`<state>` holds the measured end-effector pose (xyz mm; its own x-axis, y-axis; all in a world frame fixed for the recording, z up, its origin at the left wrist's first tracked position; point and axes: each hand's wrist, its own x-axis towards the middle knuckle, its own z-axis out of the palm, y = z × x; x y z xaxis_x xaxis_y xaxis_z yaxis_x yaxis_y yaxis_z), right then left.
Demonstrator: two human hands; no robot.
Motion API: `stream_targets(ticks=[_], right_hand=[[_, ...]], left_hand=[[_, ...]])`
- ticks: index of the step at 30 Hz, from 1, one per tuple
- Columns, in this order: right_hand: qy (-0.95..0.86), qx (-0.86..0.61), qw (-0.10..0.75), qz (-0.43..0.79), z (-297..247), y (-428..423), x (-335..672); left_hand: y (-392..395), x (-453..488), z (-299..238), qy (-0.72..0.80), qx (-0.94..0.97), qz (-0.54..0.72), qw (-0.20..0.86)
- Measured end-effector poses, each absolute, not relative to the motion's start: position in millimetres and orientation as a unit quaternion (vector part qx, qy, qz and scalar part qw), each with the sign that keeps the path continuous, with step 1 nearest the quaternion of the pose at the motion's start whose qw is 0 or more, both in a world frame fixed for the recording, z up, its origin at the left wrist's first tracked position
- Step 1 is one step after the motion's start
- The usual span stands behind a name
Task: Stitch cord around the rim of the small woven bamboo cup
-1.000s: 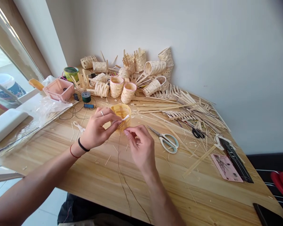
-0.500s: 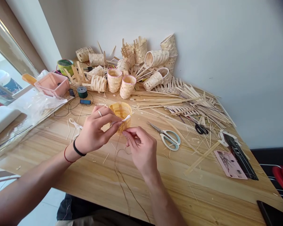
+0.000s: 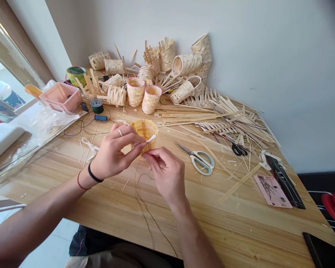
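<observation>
A small yellowish woven basket [image 3: 145, 129] stands on the wooden table [image 3: 106, 208] in front of me. My left hand [image 3: 114, 152] is closed around its near side, pinching a white strip [image 3: 150, 139] at the rim. My right hand [image 3: 167, 175] is closed in a pinch just below that strip, holding a thin dark wire [image 3: 145, 208] that loops down across the table toward me.
Several finished woven baskets [image 3: 156, 78] are piled at the back wall, with loose wood strips [image 3: 212, 115] spread to the right. White-handled scissors [image 3: 202, 163], black scissors [image 3: 238, 149], a pink tray [image 3: 61, 97], wire spools [image 3: 97, 107] and a pink card [image 3: 272, 190] lie around.
The right hand has drawn closer to the left hand at the basket rim, and the wire now curls in a loop on the table. The camera tilted down slightly.
</observation>
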<state>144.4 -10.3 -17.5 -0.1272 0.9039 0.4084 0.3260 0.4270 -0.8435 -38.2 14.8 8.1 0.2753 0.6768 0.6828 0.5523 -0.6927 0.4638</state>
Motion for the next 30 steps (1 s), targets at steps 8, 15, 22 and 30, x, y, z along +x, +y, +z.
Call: stream_targets(ticks=[8,15,22,30], right_hand=[[-0.734,-0.388,0.485,0.275,-18,-9,144],[-0.758,-0.308,0.464,0.339,-20,-13,139],[-0.784,-0.241,0.368,0.438,-19,-24,134],[-0.766,-0.191,0.307,0.532,-16,-40,122]], left_hand=[[17,-39,6,0.380,0.800,0.458,0.075],[22,-44,4,0.400,0.786,0.461,0.100],[34,-54,3,0.440,0.762,0.466,0.095],[41,-64,0,0.456,0.764,0.453,0.060]])
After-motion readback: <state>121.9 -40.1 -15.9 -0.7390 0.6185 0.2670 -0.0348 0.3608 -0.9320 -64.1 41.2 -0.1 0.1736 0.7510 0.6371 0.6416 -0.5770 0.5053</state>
